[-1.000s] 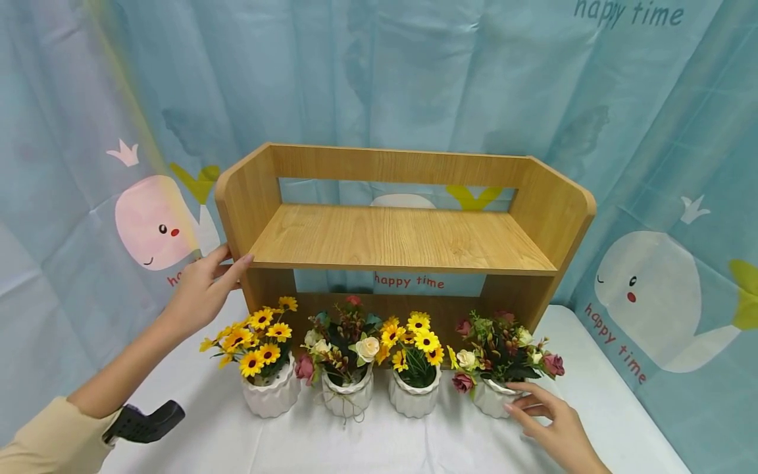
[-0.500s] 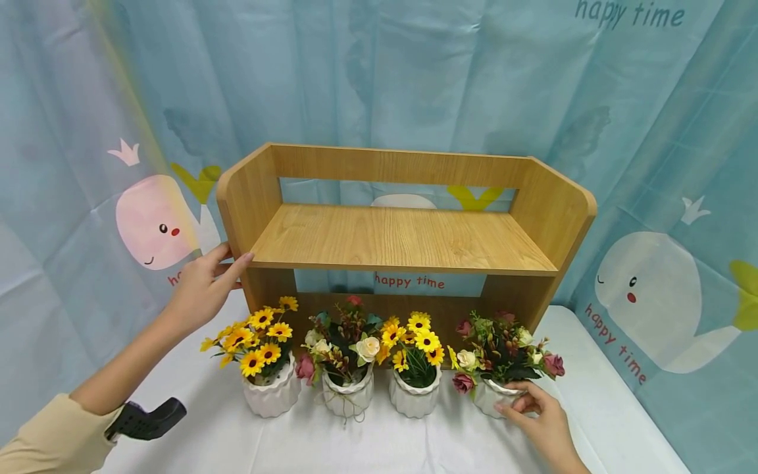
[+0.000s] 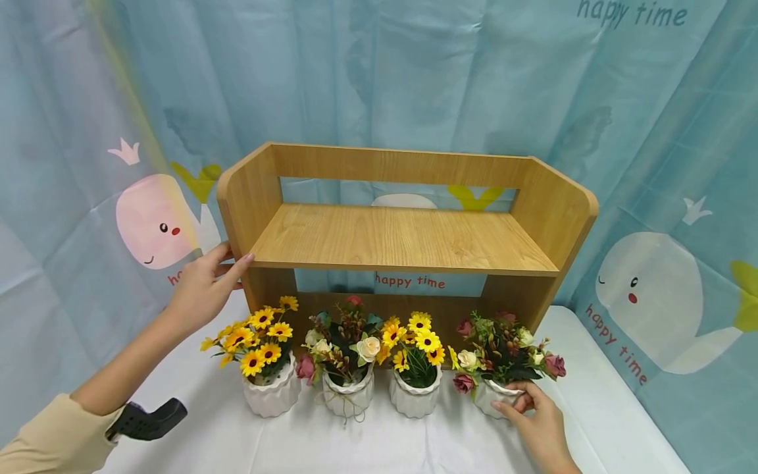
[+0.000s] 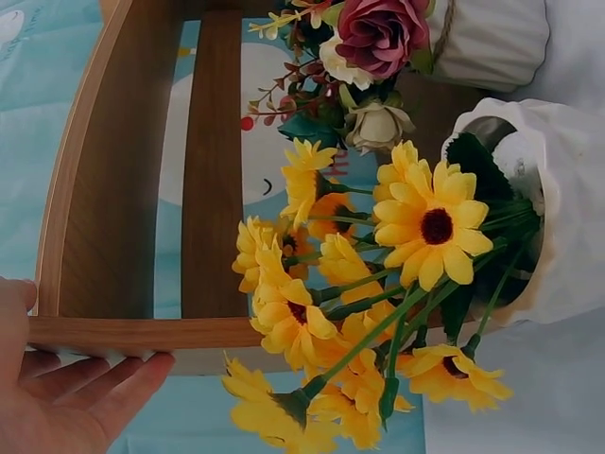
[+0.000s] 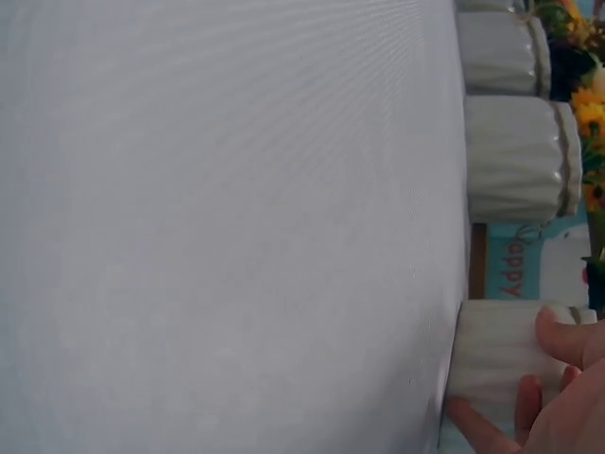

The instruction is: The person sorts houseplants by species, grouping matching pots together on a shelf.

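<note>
A two-tier wooden shelf [image 3: 403,237] stands at the back of the table. My left hand [image 3: 204,286] grips the front edge of its left side panel, thumb on the inner side and fingers [image 4: 104,388] along the outer face. My right hand [image 3: 539,421] holds the rightmost white flowerpot [image 3: 490,399], which bears dusky pink and cream roses [image 3: 506,349]. In the right wrist view the thumb lies near that pot's rim and the fingers reach round its side. The pot stands upright on the table.
Three more white pots line the shelf's front: a sunflower pot [image 3: 271,395] at left, a mixed-rose pot [image 3: 348,396], and another sunflower pot [image 3: 414,397]. White cloth [image 3: 379,454] covers the table. A blue printed curtain [image 3: 403,79] hangs behind.
My right hand has moved slightly left and closed its fingers on the rightmost flowerpot. The left hand, shelf and pots look unmoved.
</note>
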`<state>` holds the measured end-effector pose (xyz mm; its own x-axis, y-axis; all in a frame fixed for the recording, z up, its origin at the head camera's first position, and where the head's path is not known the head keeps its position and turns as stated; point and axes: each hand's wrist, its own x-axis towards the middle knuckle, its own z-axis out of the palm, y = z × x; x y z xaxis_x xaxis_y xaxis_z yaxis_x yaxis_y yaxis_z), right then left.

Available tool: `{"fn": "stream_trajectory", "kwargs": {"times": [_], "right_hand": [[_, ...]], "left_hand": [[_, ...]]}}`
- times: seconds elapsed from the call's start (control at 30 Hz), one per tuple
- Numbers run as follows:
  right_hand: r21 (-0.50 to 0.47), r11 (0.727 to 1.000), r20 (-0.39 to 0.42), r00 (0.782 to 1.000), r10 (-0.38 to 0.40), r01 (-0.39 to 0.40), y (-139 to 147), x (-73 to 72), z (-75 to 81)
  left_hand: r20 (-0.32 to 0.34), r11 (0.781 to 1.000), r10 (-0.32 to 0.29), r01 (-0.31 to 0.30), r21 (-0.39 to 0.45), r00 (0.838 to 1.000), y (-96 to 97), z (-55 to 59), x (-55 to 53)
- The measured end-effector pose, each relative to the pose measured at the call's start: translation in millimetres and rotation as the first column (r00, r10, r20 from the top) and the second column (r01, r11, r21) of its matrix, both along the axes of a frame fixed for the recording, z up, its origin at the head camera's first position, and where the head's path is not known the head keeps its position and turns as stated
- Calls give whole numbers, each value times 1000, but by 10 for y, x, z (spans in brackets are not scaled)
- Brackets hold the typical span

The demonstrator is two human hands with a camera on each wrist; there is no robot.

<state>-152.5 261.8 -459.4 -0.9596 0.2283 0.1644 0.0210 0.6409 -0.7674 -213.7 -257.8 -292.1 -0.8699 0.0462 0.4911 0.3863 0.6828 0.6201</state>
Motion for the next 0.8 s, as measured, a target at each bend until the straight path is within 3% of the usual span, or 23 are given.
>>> {"fn": "stream_trajectory", "kwargs": {"times": [0.17, 0.33, 0.63, 0.8], "right_hand": [[5, 1000, 39, 999, 25, -25, 36, -13, -2], [-68, 997, 51, 998, 34, -30, 60, -31, -25], [-98, 994, -10, 999, 47, -47, 46, -18, -39], [-95, 994, 1, 998, 57, -57, 55, -13, -2]], "left_hand": [[-2, 1000, 1, -1, -2, 1000, -8, -5, 7], [-4, 1000, 3, -3, -3, 1000, -16, -4, 11], [-9, 1000, 2, -2, -10, 1000, -17, -10, 1], [1, 1000, 3, -3, -15, 1000, -5, -7, -2]]}}
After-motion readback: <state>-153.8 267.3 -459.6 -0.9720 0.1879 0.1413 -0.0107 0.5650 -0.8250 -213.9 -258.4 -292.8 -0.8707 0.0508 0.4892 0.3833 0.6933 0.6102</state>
